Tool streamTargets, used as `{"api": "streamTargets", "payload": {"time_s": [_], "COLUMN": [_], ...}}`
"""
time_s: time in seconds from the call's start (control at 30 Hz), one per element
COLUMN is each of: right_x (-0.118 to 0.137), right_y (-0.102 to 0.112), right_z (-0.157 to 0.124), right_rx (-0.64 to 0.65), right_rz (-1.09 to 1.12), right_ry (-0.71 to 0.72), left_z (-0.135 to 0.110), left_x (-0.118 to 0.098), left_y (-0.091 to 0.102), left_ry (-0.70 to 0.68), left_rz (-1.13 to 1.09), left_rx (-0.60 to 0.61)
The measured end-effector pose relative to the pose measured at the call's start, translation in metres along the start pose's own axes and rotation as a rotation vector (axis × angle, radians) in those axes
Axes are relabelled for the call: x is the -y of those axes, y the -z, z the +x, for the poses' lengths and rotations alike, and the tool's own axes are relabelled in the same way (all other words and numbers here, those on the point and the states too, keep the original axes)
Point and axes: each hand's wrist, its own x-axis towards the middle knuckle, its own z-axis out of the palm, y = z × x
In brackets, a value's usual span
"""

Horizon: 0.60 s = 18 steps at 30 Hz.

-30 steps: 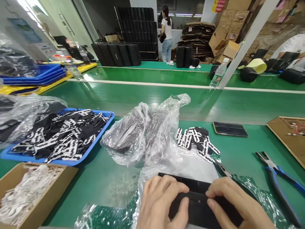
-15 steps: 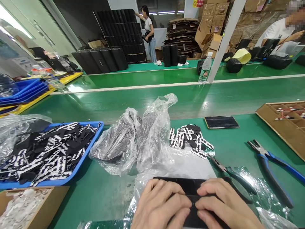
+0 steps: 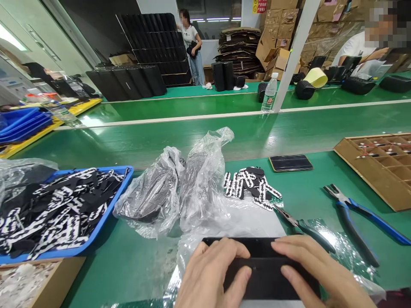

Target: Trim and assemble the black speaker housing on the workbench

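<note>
Pressing down on a black panel [image 3: 266, 273], both hands lie flat at the near edge of the table [image 3: 308, 192]. The left hand [image 3: 208, 278] covers the left end of the panel and the right hand [image 3: 317, 273] covers the right end, so the hands are apart with bare black surface between them. Each thumb points inward along the near side, the fingers rest over the far edge. The long axis of the panel runs left to right, across the body, and both hands are equally near to it. The panel sits on clear plastic film [image 3: 250, 220]. Just beyond the right hand lie pliers [image 3: 305, 229], not touching it.
</note>
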Motion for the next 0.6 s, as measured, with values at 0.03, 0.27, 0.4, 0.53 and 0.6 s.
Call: {"api": "streamTargets", "payload": {"time_s": [0.03,0.27,0.4,0.53,0.6], "right_x": [-0.001,-0.001,0.008,0.017,0.018], "right_y": [-0.001,-0.012,-0.011,-0.004,0.003], "right_z": [-0.001,-0.003,0.004,0.016,0.022], "right_rx": [-0.011,-0.036,-0.008,0.224,0.34], "right_rz": [-0.009,-0.12,0.01,0.287,0.381], "right_ry": [0.041,0.213,0.1,-0.095,-0.182], "left_z": [0.002,0.014,0.018,0.019,0.018], "left_x": [0.001,0.002,-0.003,0.0,0.003], "left_y": [0.002,-0.001,-0.003,-0.004,-0.004], "left_ry": [-0.013,-0.015,0.009,0.022,0.045], "left_rz": [0.007,0.061,0.106,0.112,0.119], "left_rx": [0.019,0.044,0.068,0.023,0.045]}}
